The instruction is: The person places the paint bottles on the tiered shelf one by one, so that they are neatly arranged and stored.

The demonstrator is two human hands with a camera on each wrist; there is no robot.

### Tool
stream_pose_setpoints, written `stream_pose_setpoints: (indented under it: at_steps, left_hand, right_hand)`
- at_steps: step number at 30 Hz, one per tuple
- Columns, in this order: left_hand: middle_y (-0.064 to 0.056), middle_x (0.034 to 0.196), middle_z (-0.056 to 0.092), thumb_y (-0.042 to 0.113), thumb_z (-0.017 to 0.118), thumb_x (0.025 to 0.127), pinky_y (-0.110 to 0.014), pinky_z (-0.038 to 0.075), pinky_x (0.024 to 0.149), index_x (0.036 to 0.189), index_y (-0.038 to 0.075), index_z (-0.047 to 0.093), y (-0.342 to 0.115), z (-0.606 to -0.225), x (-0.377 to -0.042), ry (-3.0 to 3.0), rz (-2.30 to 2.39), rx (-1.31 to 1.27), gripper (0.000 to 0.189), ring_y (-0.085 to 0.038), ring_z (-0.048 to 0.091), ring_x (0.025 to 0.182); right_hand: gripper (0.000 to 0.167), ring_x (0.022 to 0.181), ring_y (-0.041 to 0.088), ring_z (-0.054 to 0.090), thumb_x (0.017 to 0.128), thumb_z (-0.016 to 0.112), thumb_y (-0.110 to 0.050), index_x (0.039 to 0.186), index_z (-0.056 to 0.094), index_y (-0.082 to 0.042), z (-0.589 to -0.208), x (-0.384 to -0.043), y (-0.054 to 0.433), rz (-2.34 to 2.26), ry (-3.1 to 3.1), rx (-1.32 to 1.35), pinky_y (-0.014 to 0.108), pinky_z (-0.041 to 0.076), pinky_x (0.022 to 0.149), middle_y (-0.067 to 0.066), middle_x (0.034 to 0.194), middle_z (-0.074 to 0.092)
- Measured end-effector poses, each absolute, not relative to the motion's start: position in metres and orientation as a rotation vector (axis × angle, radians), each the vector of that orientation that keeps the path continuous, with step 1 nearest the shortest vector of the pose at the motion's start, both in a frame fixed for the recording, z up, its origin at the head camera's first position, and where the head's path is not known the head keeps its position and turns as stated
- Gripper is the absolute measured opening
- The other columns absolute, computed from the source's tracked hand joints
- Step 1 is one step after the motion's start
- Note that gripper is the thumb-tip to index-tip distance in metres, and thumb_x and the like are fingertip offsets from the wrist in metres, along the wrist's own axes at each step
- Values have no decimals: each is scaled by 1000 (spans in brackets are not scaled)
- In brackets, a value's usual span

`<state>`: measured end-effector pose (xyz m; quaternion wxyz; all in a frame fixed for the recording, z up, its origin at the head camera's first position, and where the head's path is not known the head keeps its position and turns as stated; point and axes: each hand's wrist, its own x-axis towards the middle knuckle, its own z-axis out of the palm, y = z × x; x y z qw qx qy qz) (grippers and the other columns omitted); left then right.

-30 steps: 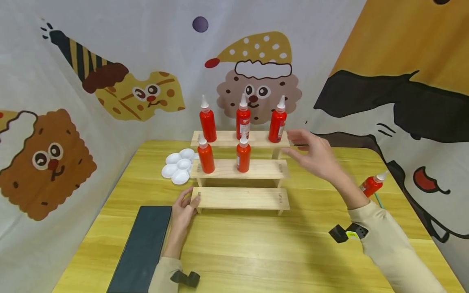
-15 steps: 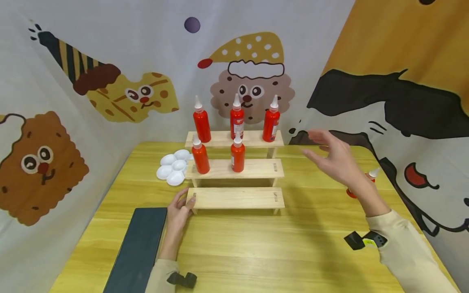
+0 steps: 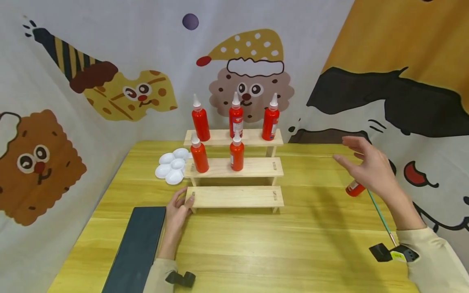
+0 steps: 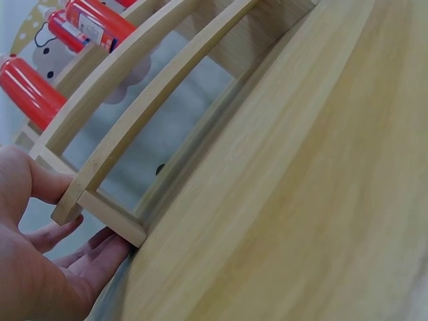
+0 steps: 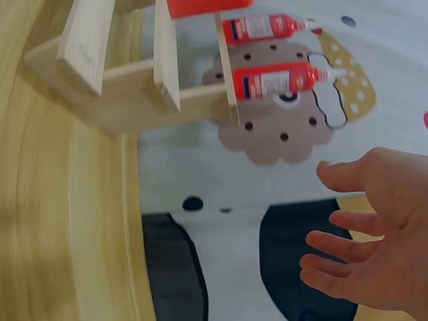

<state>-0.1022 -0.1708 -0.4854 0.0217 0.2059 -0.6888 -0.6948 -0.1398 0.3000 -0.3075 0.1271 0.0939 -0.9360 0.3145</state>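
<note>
A three-step wooden stand is on the table. My left hand holds the left end of its lowest step, thumb over the board and fingers by the leg, as the left wrist view shows. Three red squeeze bottles with white nozzles, one of them a labelled bottle, stand on the top step. Two more, including a left bottle, stand on the middle step. My right hand hovers with spread fingers and nothing in them. Below it is another red bottle, partly hidden by the hand.
Left of the stand lies a white flower-shaped paint palette. A dark flat rectangular thing lies at the front left. On the right, a green-handled paintbrush runs under my wrist. A printed cloth hangs behind the table.
My right hand has moved right, away from the end of the top step to over the bottle on the table. My left hand keeps its place on the lowest step.
</note>
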Motion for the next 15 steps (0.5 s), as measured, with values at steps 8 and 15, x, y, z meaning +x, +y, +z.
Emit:
stream_pose_setpoints:
  at_steps: [8, 15]
  left_hand:
    - [-11, 117, 71, 10, 67, 97, -23, 55, 75, 144, 12, 55, -170, -486, -103, -2140, -2143, 641, 49, -2, 66, 86]
    - [-17, 125, 69, 12, 68, 97, -23, 55, 76, 145, 13, 54, -171, -485, -102, -2148, -2146, 641, 50, -3, 65, 88]
  right_hand:
    - [72, 135, 55, 38, 101, 62, -35, 155, 31, 0, -312, -136, 333, 885, -2792, 22, 67, 30, 110, 34, 153, 39]
    - [84, 138, 62, 28, 101, 57, -43, 160, 15, 0, -323, -131, 358, 887, -2801, -227, 78, 21, 106, 40, 156, 26]
